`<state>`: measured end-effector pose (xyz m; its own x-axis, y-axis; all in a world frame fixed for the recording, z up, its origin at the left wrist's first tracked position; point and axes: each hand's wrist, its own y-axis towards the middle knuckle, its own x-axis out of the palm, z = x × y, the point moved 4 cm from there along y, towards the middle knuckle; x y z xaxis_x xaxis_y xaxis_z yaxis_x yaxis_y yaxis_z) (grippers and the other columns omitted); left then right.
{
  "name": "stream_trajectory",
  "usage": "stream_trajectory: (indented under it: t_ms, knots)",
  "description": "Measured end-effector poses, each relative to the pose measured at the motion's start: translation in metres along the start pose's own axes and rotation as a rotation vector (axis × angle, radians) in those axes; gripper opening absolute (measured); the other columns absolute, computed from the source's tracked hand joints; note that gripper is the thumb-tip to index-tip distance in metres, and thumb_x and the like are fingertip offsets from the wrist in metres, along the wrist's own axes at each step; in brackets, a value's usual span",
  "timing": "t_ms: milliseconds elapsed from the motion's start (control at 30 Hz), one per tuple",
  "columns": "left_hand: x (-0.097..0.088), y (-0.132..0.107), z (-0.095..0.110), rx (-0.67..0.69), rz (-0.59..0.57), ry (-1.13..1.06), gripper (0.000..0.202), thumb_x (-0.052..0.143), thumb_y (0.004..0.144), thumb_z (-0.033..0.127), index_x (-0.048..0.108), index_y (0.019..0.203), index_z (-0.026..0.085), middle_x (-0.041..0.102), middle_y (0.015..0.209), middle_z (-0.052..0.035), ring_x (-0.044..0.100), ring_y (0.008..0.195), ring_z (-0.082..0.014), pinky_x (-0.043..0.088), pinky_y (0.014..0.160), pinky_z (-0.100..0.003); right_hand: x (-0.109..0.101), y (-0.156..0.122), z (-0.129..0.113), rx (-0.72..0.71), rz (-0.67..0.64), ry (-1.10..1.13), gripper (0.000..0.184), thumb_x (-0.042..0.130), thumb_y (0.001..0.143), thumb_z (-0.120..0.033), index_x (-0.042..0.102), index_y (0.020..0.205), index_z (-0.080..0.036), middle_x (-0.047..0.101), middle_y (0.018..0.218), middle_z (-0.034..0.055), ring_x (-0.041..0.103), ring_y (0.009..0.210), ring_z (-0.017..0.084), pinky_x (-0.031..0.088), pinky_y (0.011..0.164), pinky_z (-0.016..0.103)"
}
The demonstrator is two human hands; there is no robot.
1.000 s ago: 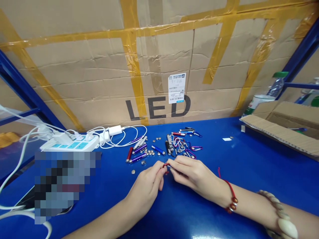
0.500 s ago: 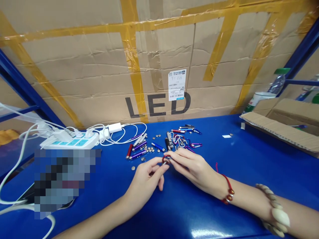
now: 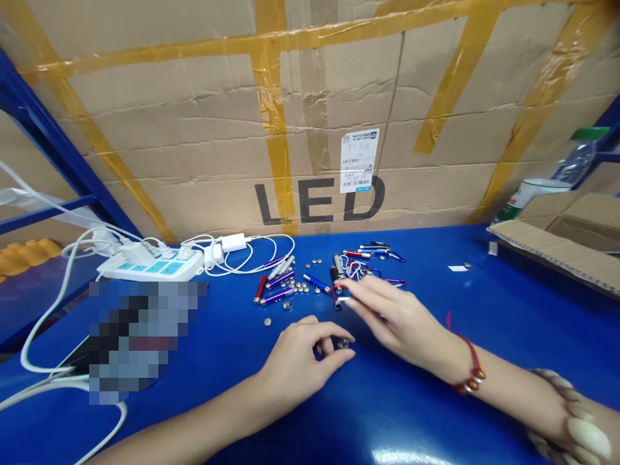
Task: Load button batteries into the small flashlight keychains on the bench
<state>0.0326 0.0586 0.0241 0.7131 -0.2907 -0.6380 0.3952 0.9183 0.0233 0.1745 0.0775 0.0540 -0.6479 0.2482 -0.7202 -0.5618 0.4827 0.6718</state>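
Observation:
My left hand (image 3: 303,365) rests on the blue table (image 3: 484,323), its fingers curled in a pinch round a small dark metal part (image 3: 343,343). My right hand (image 3: 387,316) reaches forward to the pile of small keychain flashlights and carabiners (image 3: 353,268), its fingertips closed on a red carabiner with a small silver piece (image 3: 339,294). Red, purple and blue flashlight tubes (image 3: 276,287) and several button batteries (image 3: 300,289) lie just beyond my left hand. A red cord bracelet and a shell bracelet sit on my right wrist.
A big taped cardboard box (image 3: 310,116) marked LED stands along the back. A white power strip (image 3: 150,265) with chargers and white cables lies at the left. An open carton (image 3: 562,239) and a water bottle (image 3: 557,181) stand at the right. A blurred patch covers something at the left front.
My hands have come apart. The right hand carried the red carabiner forward toward the pile; the left hand drew back toward me with a small part in its fingers.

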Motion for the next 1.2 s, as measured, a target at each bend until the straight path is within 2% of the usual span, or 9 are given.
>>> stream_trajectory:
  t_ms: [100,233,333,433,567,667,767,933,1200]
  knots:
    - [-0.005,0.000,0.001,0.098,0.060,0.144,0.017,0.053,0.079,0.025,0.066,0.089,0.023,0.060,0.080,-0.0021,0.051,0.080,-0.0143,0.040,0.071,-0.023,-0.017,0.005,0.030,0.198,-0.073,-0.251,0.032,0.036,0.092,-0.024,0.051,0.118,-0.014,0.058,0.103,0.0109,0.058,0.092,0.019,0.048,0.076,0.030]
    - [-0.008,0.002,-0.004,0.163,0.058,0.179,0.022,0.046,0.082,0.017,0.065,0.089,0.024,0.056,0.090,-0.0021,0.051,0.086,-0.0131,0.041,0.076,-0.024,-0.036,-0.003,0.081,0.639,-0.454,-0.658,0.030,0.037,0.090,-0.025,0.064,0.085,-0.015,0.063,0.085,0.0094,0.062,0.077,0.024,0.045,0.061,0.031]
    - [-0.007,0.004,-0.006,0.188,0.042,0.179,0.021,0.046,0.083,0.017,0.064,0.090,0.025,0.056,0.089,-0.0012,0.052,0.086,-0.0127,0.042,0.077,-0.025,-0.045,-0.011,0.101,0.824,-0.611,-0.725,0.028,0.039,0.088,-0.025,0.066,0.084,-0.017,0.064,0.088,0.0095,0.061,0.083,0.026,0.043,0.062,0.031]
    - [-0.006,0.004,-0.005,0.196,0.040,0.197,0.021,0.047,0.083,0.019,0.063,0.094,0.026,0.058,0.090,-0.0007,0.053,0.086,-0.0133,0.042,0.081,-0.028,-0.048,-0.016,0.110,0.901,-0.655,-0.678,0.024,0.044,0.085,-0.025,0.067,0.090,-0.021,0.064,0.091,0.0076,0.061,0.085,0.025,0.042,0.064,0.030]
    - [-0.006,0.003,-0.004,0.212,0.066,0.192,0.022,0.048,0.083,0.019,0.061,0.098,0.027,0.060,0.093,-0.0005,0.054,0.088,-0.0139,0.043,0.081,-0.028,-0.047,-0.014,0.115,0.789,-0.483,-0.639,0.026,0.042,0.087,-0.025,0.063,0.103,-0.024,0.063,0.098,0.0052,0.059,0.087,0.022,0.043,0.065,0.029]
    - [-0.005,0.003,-0.007,0.248,0.096,0.175,0.023,0.048,0.083,0.019,0.060,0.101,0.028,0.060,0.095,0.0001,0.055,0.089,-0.0137,0.043,0.080,-0.028,-0.032,-0.010,0.117,0.495,-0.336,-0.519,0.031,0.038,0.090,-0.027,0.057,0.113,-0.019,0.058,0.110,0.0076,0.054,0.099,0.021,0.043,0.077,0.031]
    - [-0.004,0.002,-0.009,0.315,0.107,0.190,0.023,0.046,0.085,0.018,0.061,0.099,0.028,0.062,0.092,0.0007,0.055,0.085,-0.0125,0.042,0.082,-0.029,-0.011,-0.009,0.120,0.277,-0.332,-0.367,0.036,0.034,0.092,-0.032,0.051,0.121,-0.019,0.050,0.124,0.0078,0.044,0.113,0.022,0.038,0.088,0.037]
    - [-0.004,0.001,-0.008,0.402,0.105,0.238,0.018,0.049,0.085,0.024,0.066,0.089,0.025,0.062,0.089,-0.0009,0.053,0.079,-0.0126,0.044,0.071,-0.025,0.005,-0.007,0.127,0.292,-0.316,-0.265,0.035,0.036,0.091,-0.033,0.051,0.122,-0.024,0.047,0.127,0.0064,0.041,0.115,0.023,0.037,0.088,0.040]
    - [0.003,-0.001,-0.003,0.378,0.065,0.253,0.013,0.056,0.081,0.029,0.069,0.085,0.027,0.059,0.091,-0.0013,0.053,0.080,-0.0128,0.045,0.076,-0.027,0.003,-0.001,0.133,0.442,-0.144,-0.356,0.019,0.057,0.080,-0.035,0.068,0.090,-0.023,0.057,0.107,0.0058,0.048,0.101,0.023,0.042,0.078,0.037]
